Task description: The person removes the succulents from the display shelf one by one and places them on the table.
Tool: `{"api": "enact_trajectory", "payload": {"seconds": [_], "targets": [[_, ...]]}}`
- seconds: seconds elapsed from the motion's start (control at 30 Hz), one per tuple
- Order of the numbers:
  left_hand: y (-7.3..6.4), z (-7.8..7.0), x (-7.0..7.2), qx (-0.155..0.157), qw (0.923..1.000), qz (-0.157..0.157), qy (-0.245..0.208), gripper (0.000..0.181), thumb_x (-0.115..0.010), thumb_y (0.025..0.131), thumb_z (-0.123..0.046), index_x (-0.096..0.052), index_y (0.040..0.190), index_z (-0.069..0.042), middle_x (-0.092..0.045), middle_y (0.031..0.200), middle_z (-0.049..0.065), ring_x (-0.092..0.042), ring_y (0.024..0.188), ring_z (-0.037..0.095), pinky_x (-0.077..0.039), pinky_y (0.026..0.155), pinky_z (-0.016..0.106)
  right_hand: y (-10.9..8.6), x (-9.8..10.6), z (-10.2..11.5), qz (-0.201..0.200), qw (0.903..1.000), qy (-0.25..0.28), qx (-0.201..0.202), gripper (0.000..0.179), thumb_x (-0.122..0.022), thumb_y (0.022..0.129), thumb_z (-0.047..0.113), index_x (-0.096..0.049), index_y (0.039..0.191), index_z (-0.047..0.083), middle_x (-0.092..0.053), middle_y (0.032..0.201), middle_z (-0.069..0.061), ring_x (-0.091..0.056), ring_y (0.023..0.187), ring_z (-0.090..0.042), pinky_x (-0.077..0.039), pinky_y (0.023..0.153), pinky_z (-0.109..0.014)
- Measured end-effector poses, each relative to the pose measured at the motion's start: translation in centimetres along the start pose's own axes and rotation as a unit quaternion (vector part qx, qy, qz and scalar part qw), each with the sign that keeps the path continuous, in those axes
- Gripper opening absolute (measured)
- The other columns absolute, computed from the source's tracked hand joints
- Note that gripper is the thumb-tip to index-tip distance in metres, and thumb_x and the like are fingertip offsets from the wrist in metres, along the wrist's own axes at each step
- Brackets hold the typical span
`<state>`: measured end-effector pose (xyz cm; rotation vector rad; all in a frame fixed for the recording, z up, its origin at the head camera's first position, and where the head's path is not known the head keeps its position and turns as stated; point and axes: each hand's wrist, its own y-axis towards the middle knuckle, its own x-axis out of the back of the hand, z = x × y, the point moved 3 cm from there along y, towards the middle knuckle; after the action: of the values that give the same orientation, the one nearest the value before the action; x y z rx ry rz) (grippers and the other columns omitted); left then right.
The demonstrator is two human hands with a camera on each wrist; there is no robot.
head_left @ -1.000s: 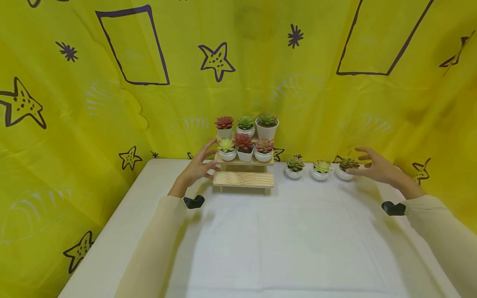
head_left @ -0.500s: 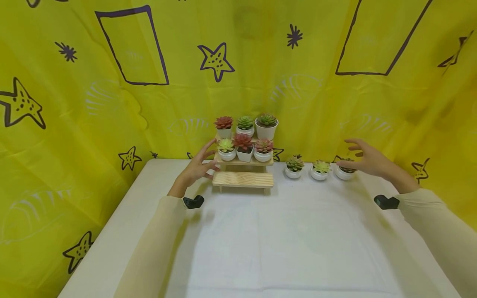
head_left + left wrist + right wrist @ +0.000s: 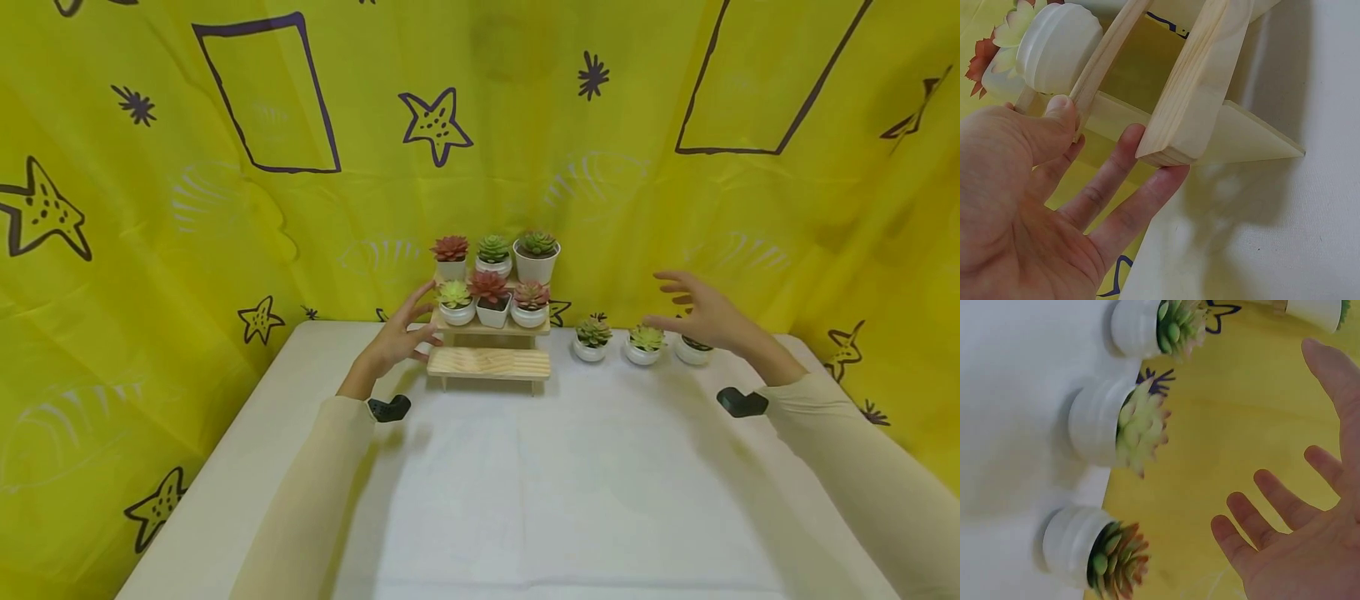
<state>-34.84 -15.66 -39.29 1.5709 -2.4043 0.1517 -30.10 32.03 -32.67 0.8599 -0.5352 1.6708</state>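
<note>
My left hand [image 3: 390, 342] is at the left end of the tiered wooden display stand [image 3: 490, 362]. In the left wrist view, the thumb [image 3: 1060, 111] and a finger hold the end of the middle plank, and two other fingertips touch the end of the lowest plank [image 3: 1191, 81]. My right hand [image 3: 708, 315] hovers with fingers spread above the row of potted succulents, holding nothing. Beneath it are a pale green succulent [image 3: 1138, 428] and a reddish-green one [image 3: 1116, 556], partly hidden in the head view. A green succulent [image 3: 592, 337] stands left of them.
On the stand's upper tiers sit several potted succulents, among them a dark red one [image 3: 489, 287] and a green one in a taller pot [image 3: 536, 258]. A yellow patterned curtain [image 3: 510, 125] hangs directly behind the white-covered table [image 3: 600, 500].
My right hand has moved left, from over the rightmost succulent toward the pale green middle one, with its fingers still spread. The left hand and the stand have stayed in place.
</note>
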Motion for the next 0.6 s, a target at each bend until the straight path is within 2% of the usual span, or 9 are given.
{"api": "enact_trajectory", "payload": {"seconds": [0.17, 0.37, 0.6], "targets": [[0.0, -0.1, 0.0, -0.008, 1.0, 0.003, 0.005, 0.075, -0.055, 0.107, -0.012, -0.016, 0.164, -0.041, -0.023, 0.166, 0.02, -0.064, 0.113, 0.049, -0.061, 0.077, 0.051, 0.7, -0.8, 1.1, -0.01, 0.9996, 0.018, 0.018, 0.083, -0.076, 0.096, 0.031, -0.03, 0.159, 0.005, -0.036, 0.155, -0.032, -0.038, 0.137, -0.055, -0.029, 0.112, -0.068], [0.0, -0.1, 0.0, -0.002, 1.0, 0.0, 0.002, 0.075, -0.056, 0.107, -0.013, -0.017, 0.164, -0.044, -0.024, 0.166, 0.018, -0.065, 0.112, 0.046, -0.061, 0.077, 0.051, 1.5, -2.1, 2.2, -0.023, 0.9984, 0.035, 0.039, 0.081, -0.076, 0.095, 0.029, -0.031, 0.158, 0.005, -0.039, 0.155, -0.029, -0.041, 0.136, -0.053, -0.031, 0.113, -0.066], [0.0, 0.1, -0.1, 0.002, 1.0, 0.002, -0.002, 0.075, -0.056, 0.107, -0.013, -0.019, 0.163, -0.046, -0.024, 0.166, 0.017, -0.066, 0.112, 0.044, -0.061, 0.077, 0.051, 2.4, -4.0, 3.3, -0.029, 0.9967, 0.061, 0.045, 0.083, -0.077, 0.095, 0.03, -0.03, 0.159, 0.006, -0.04, 0.153, -0.03, -0.043, 0.134, -0.053, -0.033, 0.112, -0.065]]}}
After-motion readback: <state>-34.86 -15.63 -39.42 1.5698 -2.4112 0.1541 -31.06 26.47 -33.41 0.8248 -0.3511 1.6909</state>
